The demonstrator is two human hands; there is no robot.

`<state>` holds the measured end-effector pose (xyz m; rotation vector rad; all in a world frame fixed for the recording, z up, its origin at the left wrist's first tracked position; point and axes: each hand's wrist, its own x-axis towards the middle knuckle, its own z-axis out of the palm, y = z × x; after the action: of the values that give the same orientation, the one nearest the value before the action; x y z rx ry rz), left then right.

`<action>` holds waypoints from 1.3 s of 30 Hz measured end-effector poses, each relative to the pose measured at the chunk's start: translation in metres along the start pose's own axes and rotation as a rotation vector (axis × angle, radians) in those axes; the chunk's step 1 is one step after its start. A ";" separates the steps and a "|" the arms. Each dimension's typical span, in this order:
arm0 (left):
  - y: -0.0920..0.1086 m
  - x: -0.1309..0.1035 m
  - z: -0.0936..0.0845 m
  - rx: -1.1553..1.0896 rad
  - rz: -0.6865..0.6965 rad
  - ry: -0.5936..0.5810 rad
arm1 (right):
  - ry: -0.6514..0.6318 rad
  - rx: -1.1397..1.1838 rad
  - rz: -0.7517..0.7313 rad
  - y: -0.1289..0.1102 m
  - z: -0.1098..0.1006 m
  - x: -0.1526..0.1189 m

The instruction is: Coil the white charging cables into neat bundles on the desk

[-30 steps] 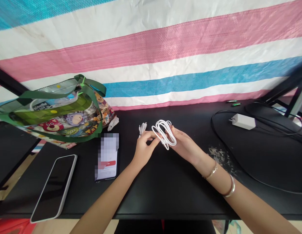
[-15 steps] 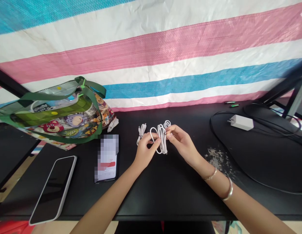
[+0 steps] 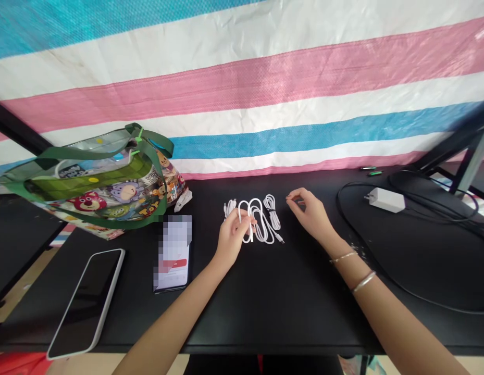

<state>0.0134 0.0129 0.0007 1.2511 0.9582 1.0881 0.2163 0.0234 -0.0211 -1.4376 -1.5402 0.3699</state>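
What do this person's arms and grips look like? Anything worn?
Left arm: no sleeve in view, nothing visible on the wrist. Left grip: human hand, no glove. Right arm: no sleeve in view; thin metallic bracelet nearer the hand, smooth silver bangle further up. Right grip: also no glove.

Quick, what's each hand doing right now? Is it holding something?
Left hand: closed, holding a looped white cable.
Right hand: fingers bent, away from that cable; whether it pinches something tiny cannot be told.
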 end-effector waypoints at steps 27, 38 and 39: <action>0.010 -0.020 0.003 0.595 0.748 0.032 | -0.230 -0.048 -0.242 -0.024 0.037 -0.028; 0.008 -0.011 0.000 0.325 0.297 0.097 | -0.163 0.379 0.002 -0.057 0.016 -0.023; 0.007 -0.009 -0.001 0.291 0.258 0.102 | -0.151 0.350 -0.034 -0.059 0.016 -0.024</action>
<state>0.0095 0.0039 0.0069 1.6026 1.0818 1.2538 0.1648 -0.0071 0.0059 -1.1293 -1.5273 0.7040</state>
